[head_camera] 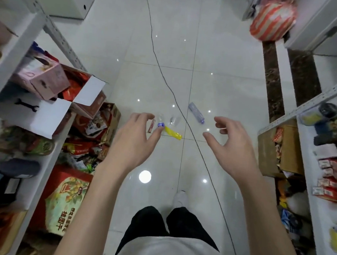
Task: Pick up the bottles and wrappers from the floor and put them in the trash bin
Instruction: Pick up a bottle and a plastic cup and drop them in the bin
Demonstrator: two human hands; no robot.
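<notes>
Both hands are held out in front of the person, palms down, fingers loosely curled and grasping nothing. The left hand (135, 137) is left of the black cable (167, 84) that runs across the floor (168, 48); the right hand (229, 143) is right of it.

The litter lies on the tiles beyond the fingertips. Left of the cable are a small clear bottle with a blue cap (161, 121), a reddish wrapper (151, 126) farther left, a yellow wrapper (173, 133) nearer the cable, and a second small clear bottle (174, 120) just beside the cable. Right of the cable a larger clear bottle (196, 112) lies on its side.

One white shoe (180, 199) stands left of the cable. Well to the cable's left a white shelf (41, 27) is crowded with boxes and snack packs; well to its right another shelf (323, 97) holds more goods, with a red-and-white striped bag (273, 19) beyond it.
</notes>
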